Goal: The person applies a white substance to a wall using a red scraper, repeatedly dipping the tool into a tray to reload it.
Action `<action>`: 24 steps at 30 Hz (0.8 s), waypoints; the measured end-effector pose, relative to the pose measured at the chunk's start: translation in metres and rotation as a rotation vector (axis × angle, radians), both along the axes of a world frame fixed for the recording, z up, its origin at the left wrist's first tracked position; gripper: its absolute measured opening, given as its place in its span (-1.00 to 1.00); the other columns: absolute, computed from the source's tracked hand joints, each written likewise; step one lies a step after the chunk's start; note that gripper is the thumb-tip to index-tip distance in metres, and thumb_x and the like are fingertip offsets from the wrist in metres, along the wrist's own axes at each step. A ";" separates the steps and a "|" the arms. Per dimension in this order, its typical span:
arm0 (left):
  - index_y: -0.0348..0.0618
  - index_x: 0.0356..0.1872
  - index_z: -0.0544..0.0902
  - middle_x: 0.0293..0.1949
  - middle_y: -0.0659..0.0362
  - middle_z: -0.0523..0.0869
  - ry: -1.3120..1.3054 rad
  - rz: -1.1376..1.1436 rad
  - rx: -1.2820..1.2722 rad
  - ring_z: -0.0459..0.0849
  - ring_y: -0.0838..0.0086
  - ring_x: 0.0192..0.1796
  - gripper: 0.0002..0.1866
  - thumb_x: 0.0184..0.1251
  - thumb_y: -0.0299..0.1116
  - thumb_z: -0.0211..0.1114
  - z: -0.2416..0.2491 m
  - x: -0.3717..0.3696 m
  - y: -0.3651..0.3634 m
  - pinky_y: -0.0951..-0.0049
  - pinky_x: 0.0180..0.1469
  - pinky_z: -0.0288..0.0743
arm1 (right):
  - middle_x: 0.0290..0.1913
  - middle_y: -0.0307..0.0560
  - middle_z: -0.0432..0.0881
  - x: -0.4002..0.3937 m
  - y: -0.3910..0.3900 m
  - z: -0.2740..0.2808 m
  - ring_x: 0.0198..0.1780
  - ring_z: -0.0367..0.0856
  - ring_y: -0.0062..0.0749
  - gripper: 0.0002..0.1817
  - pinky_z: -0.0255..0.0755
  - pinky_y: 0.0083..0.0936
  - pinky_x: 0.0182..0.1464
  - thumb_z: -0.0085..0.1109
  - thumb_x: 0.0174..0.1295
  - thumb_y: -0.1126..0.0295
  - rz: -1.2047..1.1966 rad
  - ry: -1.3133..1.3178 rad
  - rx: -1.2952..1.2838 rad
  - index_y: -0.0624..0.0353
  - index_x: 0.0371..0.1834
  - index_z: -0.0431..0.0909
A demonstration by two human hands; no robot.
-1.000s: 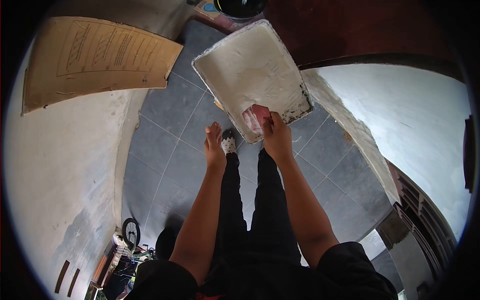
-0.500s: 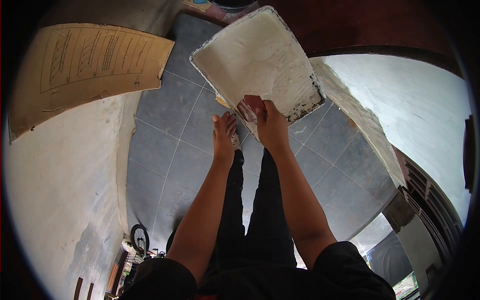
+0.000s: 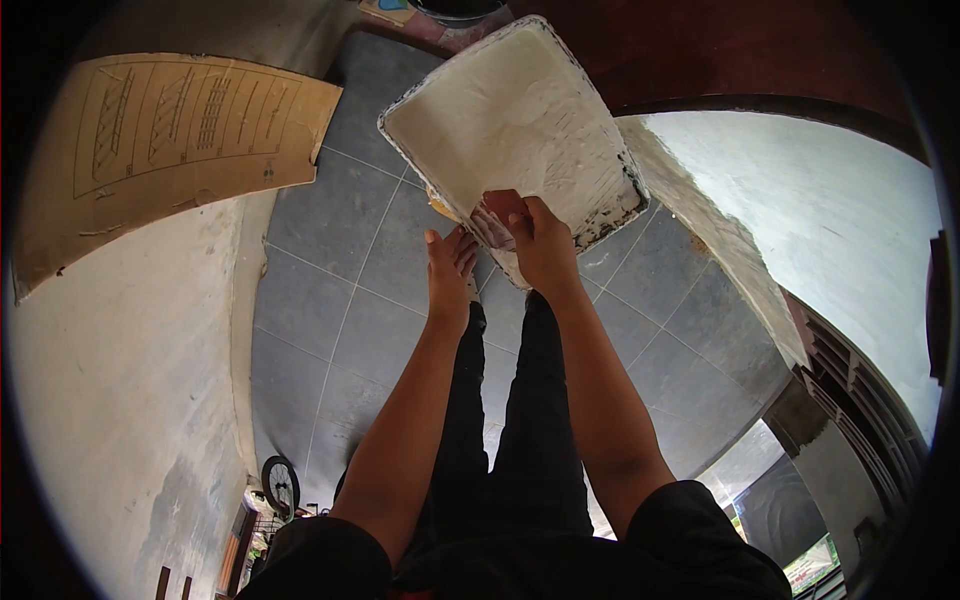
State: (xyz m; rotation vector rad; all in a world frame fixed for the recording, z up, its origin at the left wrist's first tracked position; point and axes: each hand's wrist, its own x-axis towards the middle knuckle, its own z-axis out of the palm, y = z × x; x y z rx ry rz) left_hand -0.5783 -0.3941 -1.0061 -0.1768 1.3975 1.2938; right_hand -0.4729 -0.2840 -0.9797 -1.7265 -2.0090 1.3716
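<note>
A rectangular tray [image 3: 450, 105] with a white coating inside and dark, chipped edges fills the upper middle of the view. My right hand [image 3: 545, 245] reaches over its near corner, fingers closed on a flat dark-red scraper [image 3: 503, 203] smeared with white. The scraper overlaps the tray's near-left edge. To the left, my left hand [image 3: 448, 270] holds nothing; its fingers are stretched out and apart, with the tips close to the tray's near-left rim. A small yellowish thing [image 3: 440, 204] shows beside that rim, partly hidden by the tray.
Grey floor tiles [image 3: 350, 330] lie below, between a pale wall [image 3: 130, 370] on the left and a white-patched wall [image 3: 800, 190] on the right. Printed cardboard [image 3: 190, 140] leans at the upper left. A dark round container [image 3: 460, 10] and a dark-red surface [image 3: 720, 50] are beyond the tray.
The fingers of my left hand have come nearer the tray's rim. My right hand keeps its grip on the scraper and has barely moved. The view has shifted slightly.
</note>
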 end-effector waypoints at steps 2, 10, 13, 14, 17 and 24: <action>-0.50 0.52 0.20 0.43 -0.21 0.40 0.001 -0.005 0.006 0.34 0.09 0.50 0.15 0.44 0.57 -0.32 0.000 -0.001 -0.001 0.14 0.60 0.06 | -0.25 0.20 0.72 0.004 0.009 -0.004 -0.21 0.71 0.06 -0.77 0.52 -0.20 -0.14 0.15 0.44 0.34 0.000 0.026 -0.037 0.26 -0.01 0.58; -0.50 0.50 0.24 0.40 -0.19 0.43 0.007 -0.037 -0.027 0.37 0.09 0.48 0.15 0.45 0.57 -0.34 0.004 -0.007 0.002 0.14 0.59 0.09 | -0.32 0.19 0.68 0.033 0.030 -0.018 -0.32 0.65 -0.09 -0.73 0.48 -0.28 -0.17 0.20 0.36 0.32 -0.141 0.165 -0.183 0.36 -0.09 0.61; -0.50 0.49 0.26 0.39 -0.18 0.45 0.001 -0.045 -0.023 0.38 0.10 0.46 0.14 0.45 0.56 -0.34 0.002 -0.006 0.002 0.14 0.59 0.10 | -0.28 0.22 0.70 0.037 0.023 -0.013 -0.25 0.69 0.03 -0.72 0.50 -0.22 -0.13 0.20 0.37 0.31 -0.095 0.058 -0.189 0.33 -0.04 0.61; -0.50 0.49 0.26 0.38 -0.18 0.46 0.000 -0.042 -0.031 0.39 0.11 0.46 0.14 0.45 0.56 -0.34 0.002 -0.005 0.002 0.14 0.58 0.11 | -0.24 0.24 0.71 0.034 0.018 -0.012 -0.20 0.70 0.11 -0.72 0.50 -0.19 -0.11 0.19 0.38 0.31 -0.078 0.033 -0.159 0.31 -0.02 0.60; -0.49 0.48 0.28 0.38 -0.17 0.47 -0.006 -0.030 -0.033 0.41 0.11 0.45 0.14 0.45 0.57 -0.34 -0.001 -0.003 0.001 0.14 0.58 0.12 | -0.17 0.27 0.72 0.026 0.013 -0.012 -0.11 0.69 0.24 -0.71 0.51 -0.12 -0.06 0.17 0.40 0.30 -0.044 -0.009 -0.140 0.29 0.03 0.59; -0.49 0.48 0.29 0.37 -0.17 0.48 -0.026 -0.001 -0.016 0.41 0.11 0.44 0.13 0.45 0.56 -0.34 -0.004 -0.002 -0.001 0.14 0.58 0.12 | -0.12 0.32 0.72 0.009 0.012 -0.009 -0.02 0.67 0.31 -0.73 0.51 -0.03 0.01 0.14 0.42 0.32 -0.008 -0.026 -0.102 0.26 0.05 0.57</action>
